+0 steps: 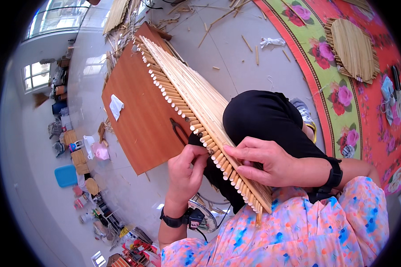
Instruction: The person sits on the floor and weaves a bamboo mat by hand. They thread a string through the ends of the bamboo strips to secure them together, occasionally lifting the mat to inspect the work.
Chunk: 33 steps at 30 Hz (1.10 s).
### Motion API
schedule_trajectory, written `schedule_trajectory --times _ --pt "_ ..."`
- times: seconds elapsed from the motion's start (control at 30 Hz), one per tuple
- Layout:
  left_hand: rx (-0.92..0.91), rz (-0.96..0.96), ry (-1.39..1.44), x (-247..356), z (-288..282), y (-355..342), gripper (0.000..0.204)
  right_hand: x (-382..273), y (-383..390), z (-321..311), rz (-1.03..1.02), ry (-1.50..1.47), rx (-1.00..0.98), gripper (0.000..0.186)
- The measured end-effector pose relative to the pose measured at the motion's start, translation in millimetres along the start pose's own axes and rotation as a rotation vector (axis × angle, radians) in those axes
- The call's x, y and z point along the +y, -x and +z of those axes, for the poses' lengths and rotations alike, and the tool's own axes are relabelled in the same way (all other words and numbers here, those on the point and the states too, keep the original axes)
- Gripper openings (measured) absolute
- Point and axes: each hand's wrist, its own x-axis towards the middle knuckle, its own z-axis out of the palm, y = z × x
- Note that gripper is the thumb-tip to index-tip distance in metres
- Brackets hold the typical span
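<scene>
A long mat of pale reeds (196,102) bound side by side runs from the upper middle down to my lap, its cut ends forming a stepped edge. My left hand (186,171) pinches the edge of the reed mat near its lower end, fingers closed at the reed ends. My right hand (265,162) lies flat on top of the same mat, fingers pressing the reeds down just beside the left hand. A black knee (263,118) sits under the mat.
A brown wooden board (138,115) lies beneath the mat, with black pliers (179,130) and a white scrap (116,107) on it. A round woven reed mat (353,49) rests on a red flowered cloth (334,89) at right. Loose reed pieces litter the grey floor.
</scene>
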Motion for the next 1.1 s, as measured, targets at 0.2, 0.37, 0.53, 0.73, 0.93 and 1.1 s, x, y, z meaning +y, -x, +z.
schedule_trajectory --times 0.2,0.37,0.53,0.73,0.93,1.1 --pt "0.007 -0.083 0.076 1 0 -2 0.005 3 -2 -1 -0.014 -0.022 0.001 0.044" --pt "-0.005 -0.046 0.046 11 3 -11 0.004 1 -1 0 -0.017 -0.021 0.002 0.045" --pt "0.038 -0.148 0.073 13 12 -7 0.005 1 -1 -3 -0.002 0.009 -0.026 0.045" --pt "0.136 -0.251 0.231 30 21 -7 0.016 3 -1 0 -0.052 0.005 0.012 0.047" --pt "0.099 -0.162 0.199 30 14 -2 0.014 3 2 1 -0.039 0.024 0.003 0.049" --pt "0.302 -0.141 -0.057 30 -1 -17 0.038 0 12 2 -0.022 0.025 -0.016 0.053"
